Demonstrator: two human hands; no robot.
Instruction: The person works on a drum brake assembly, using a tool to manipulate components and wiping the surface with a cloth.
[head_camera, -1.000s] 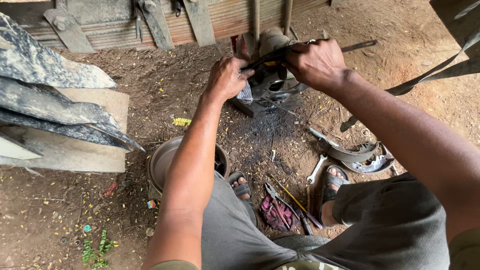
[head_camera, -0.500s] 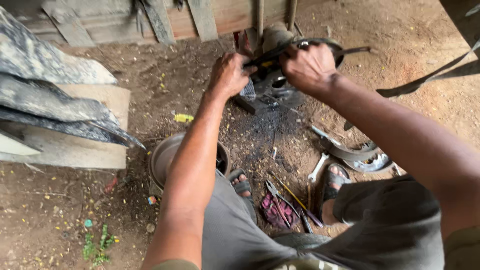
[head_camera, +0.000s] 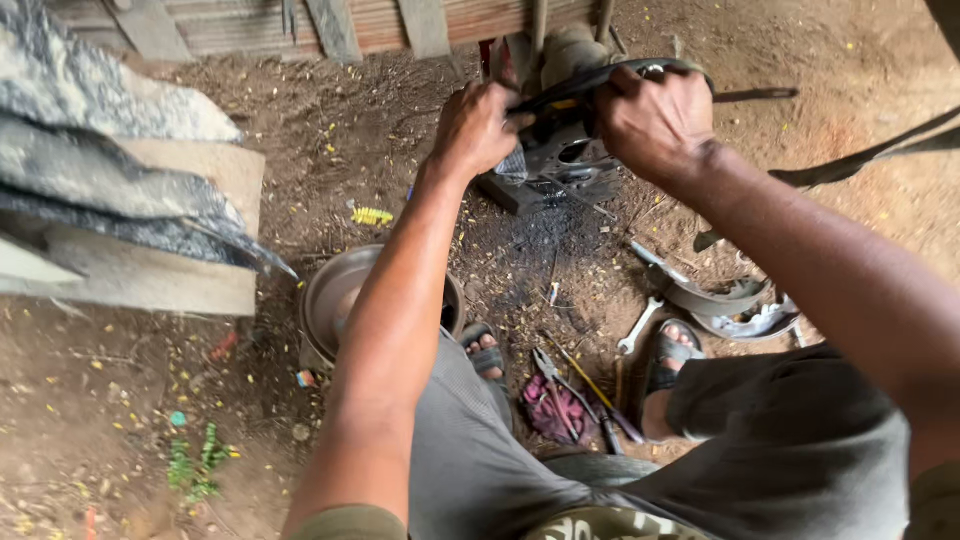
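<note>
The left hand (head_camera: 478, 127) is clenched around a dark bar-like tool (head_camera: 560, 92) that lies across the top of a grey metal engine part (head_camera: 565, 160). The right hand (head_camera: 652, 122) grips the same tool a little further along, fingers curled over it. The engine part sits on the dirt ground at the foot of a wooden plank wall (head_camera: 380, 20), resting on a dark block.

Below the left forearm stands a round metal basin (head_camera: 335, 295). Between the sandalled feet lie pliers (head_camera: 548, 372) on a reddish rag (head_camera: 560, 410), and a silver spanner (head_camera: 640, 328) lies just beside the right foot. Curved metal covers (head_camera: 715, 298) lie further right. A small yellow scrap (head_camera: 372, 215) lies on the dirt left of the forearm, a green scrap (head_camera: 195, 465) lower left. Grey sheets on a pale slab (head_camera: 180, 270) fill the left edge.
</note>
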